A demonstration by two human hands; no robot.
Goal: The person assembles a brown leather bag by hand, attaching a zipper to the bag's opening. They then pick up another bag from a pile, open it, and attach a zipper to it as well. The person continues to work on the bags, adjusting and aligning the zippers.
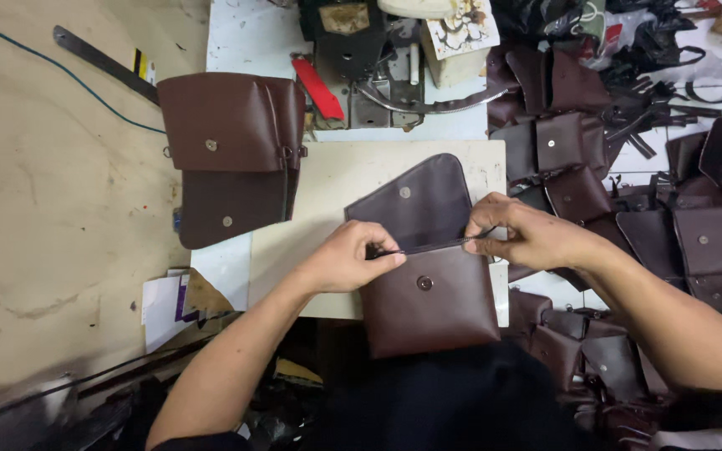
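Brown pouch (432, 276) lies flap-open on the cream board (327, 179) just in front of the sewing machine (378, 67), its lower end hanging over the board's near edge. Left hand (351, 257) pinches the left end of the zipper (428, 246) that runs across the pouch, thumb and fingers pressed together on it. Right hand (521, 234) pinches the zipper's right end, fingers curled tight (the exact fingertip contact is partly hidden). A metal snap (424, 283) sits just below the zipper, another on the open flap (415, 200). Left of the sewing machine, finished pouches (231, 150) lie stacked at the table edge. Right of the machine, a heap of brown pouches (628, 200) spreads out. A red strip (317, 88) lies by the machine's left side.
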